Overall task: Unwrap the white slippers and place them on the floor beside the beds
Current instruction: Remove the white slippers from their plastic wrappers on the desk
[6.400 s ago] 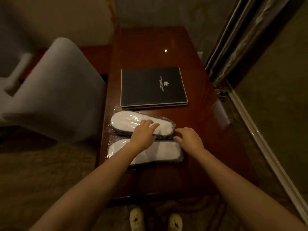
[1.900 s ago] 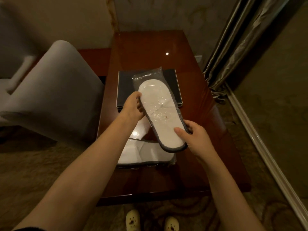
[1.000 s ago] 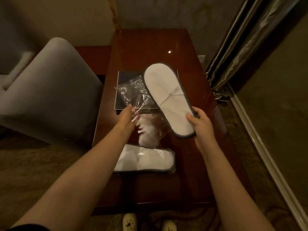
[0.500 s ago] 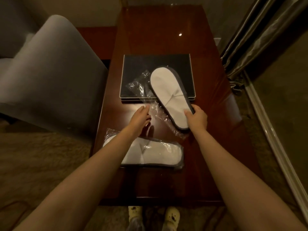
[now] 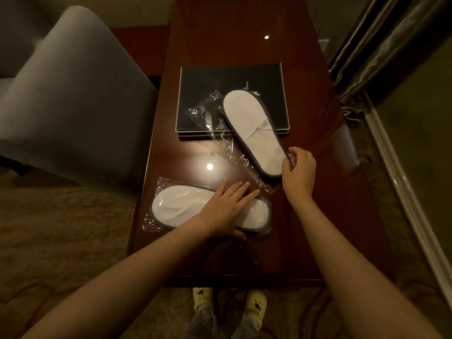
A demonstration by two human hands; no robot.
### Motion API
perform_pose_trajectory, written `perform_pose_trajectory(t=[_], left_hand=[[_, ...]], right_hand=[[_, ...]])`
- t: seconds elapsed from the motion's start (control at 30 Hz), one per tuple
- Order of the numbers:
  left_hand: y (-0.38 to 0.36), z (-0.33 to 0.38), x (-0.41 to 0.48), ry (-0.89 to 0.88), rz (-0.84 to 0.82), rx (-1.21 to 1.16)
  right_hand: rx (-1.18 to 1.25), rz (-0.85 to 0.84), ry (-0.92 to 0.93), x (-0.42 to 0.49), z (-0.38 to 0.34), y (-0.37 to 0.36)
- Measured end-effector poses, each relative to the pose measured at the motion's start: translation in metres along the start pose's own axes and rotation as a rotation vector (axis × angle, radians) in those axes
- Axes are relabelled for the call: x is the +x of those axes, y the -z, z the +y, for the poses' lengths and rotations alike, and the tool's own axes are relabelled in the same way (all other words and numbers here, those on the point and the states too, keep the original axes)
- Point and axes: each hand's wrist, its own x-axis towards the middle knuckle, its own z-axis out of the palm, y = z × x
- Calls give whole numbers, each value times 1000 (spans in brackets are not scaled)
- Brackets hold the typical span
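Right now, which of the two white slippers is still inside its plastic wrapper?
The nearer slipper, under the left hand, is sealed in clear plastic; the farther slipper, held by the right hand, lies bare beside its empty wrapper.

The left hand [image 5: 226, 209] covers the wrapped slipper [image 5: 176, 206] mid-length; the right hand [image 5: 299, 174] hides a bit of the unwrapped slipper [image 5: 249, 123] it pinches.

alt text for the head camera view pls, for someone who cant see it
Seen from above, a person's left hand lies flat on a wrapped slipper on a wooden table, while the right hand pinches the edge of an unwrapped slipper lying partly across a black folder. An empty wrapper lies beside it; a grey chair stands left.
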Motion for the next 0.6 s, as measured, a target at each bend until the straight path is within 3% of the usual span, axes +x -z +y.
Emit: perform_pose_trajectory(t=[0.07, 0.23, 0.6], left_hand=[[-1, 5, 2, 17, 4, 12], [3, 10, -1, 28, 66, -4], [57, 10, -15, 58, 368, -81]], right_hand=[[15, -47, 12, -26, 12, 12], [39, -363, -10, -94, 29, 25], [137, -49, 162, -82, -15, 55]])
